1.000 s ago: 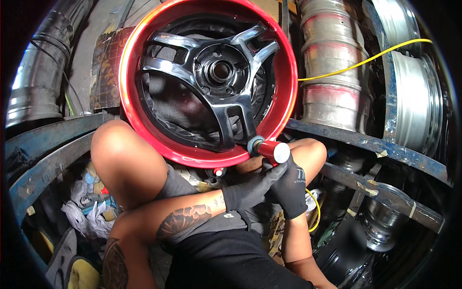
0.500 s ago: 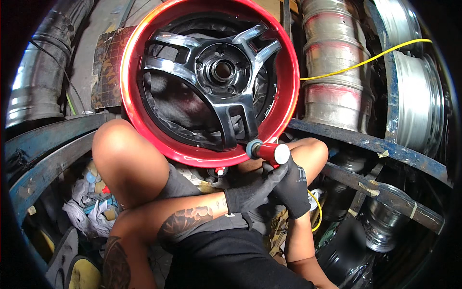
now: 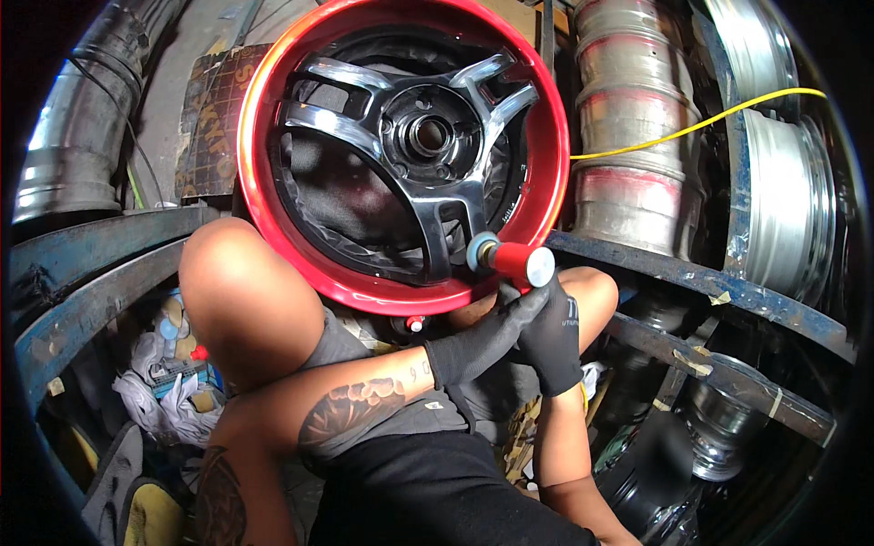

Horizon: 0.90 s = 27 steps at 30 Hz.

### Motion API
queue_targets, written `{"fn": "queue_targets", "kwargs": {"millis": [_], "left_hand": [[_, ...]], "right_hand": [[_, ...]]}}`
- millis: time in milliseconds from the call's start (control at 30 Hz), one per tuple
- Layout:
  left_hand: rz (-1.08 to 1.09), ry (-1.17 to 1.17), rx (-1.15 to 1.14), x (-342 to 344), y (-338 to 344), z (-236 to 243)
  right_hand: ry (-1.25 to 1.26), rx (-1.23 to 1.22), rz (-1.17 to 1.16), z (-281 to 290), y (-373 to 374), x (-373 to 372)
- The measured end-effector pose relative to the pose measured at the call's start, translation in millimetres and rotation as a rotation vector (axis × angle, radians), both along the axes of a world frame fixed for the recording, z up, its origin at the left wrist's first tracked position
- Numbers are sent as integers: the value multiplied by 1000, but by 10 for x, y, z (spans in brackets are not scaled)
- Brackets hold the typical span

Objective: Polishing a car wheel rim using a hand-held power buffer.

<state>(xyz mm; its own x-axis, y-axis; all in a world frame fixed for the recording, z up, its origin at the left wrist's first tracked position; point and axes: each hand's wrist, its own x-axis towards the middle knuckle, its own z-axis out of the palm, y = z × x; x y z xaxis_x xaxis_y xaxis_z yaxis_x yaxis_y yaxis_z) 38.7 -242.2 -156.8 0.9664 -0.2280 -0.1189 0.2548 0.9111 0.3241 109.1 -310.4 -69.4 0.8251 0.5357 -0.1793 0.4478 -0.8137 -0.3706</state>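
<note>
My right hand, in a black glove, is wrapped round the handle of a red air sander. Beside it my left hand, also gloved, is closed against the same handle, its fingertips partly hidden behind the right hand. The sander's round blue-grey pad is at the lower end of a spoke of the wheel rim; whether it touches the metal I cannot tell. That rim has a glossy red barrel and dark polished spokes round a black hub, and leans upright in front of my knees.
Blue metal rails run along both sides. Stacked silver wheel barrels stand at right, crossed by a yellow hose. White rags lie low at left. A brown board is behind the rim.
The sander has risen slightly, its pad moving from the red lip up toward the spoke's end. Both hands have gone up with it. The view has shifted a little.
</note>
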Motion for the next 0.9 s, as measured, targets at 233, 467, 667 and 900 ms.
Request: {"fn": "queue_targets", "kwargs": {"millis": [233, 467, 667, 900], "left_hand": [[103, 92, -19, 276, 421, 152], [202, 181, -132, 626, 663, 181], [224, 229, -147, 642, 644, 61], [417, 242, 92, 598, 547, 29]], "right_hand": [[25, -27, 137, 19, 446, 452], [-61, -130, 170, 25, 802, 751], [41, -120, 234, 43, 967, 827], [188, 19, 267, 59, 1037, 741]]}}
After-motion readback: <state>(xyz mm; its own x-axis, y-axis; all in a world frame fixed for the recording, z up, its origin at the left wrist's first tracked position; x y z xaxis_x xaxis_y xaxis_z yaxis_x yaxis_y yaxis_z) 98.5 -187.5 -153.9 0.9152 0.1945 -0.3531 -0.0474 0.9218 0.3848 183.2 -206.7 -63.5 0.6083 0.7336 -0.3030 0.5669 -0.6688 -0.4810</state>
